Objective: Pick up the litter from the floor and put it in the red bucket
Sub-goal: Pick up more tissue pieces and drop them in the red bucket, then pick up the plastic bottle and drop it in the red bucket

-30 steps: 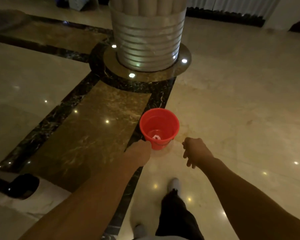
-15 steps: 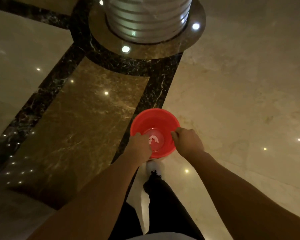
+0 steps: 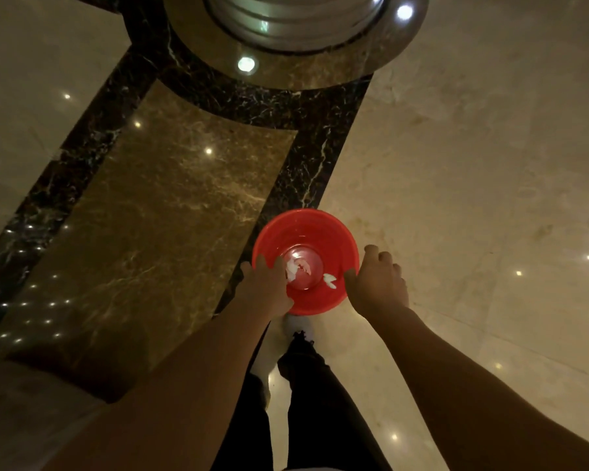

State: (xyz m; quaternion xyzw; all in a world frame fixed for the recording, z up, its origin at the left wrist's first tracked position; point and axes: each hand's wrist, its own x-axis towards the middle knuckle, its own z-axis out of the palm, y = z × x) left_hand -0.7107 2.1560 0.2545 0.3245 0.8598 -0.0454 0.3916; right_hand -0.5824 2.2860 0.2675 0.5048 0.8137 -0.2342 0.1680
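Glossy marble floor [image 3: 473, 147], dark inlay band [image 3: 306, 171], apparently metal column base [image 3: 286, 25], red bucket [image 3: 320, 229]

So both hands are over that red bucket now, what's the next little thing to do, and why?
Probably draw both hands back. The left hand and right hand look empty at the red bucket rim, and white scraps of litter already lie inside it, so the drop seems done.

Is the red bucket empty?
No, white scraps of litter lie on the bottom of the red bucket, with another white piece on its inner wall near the right hand.
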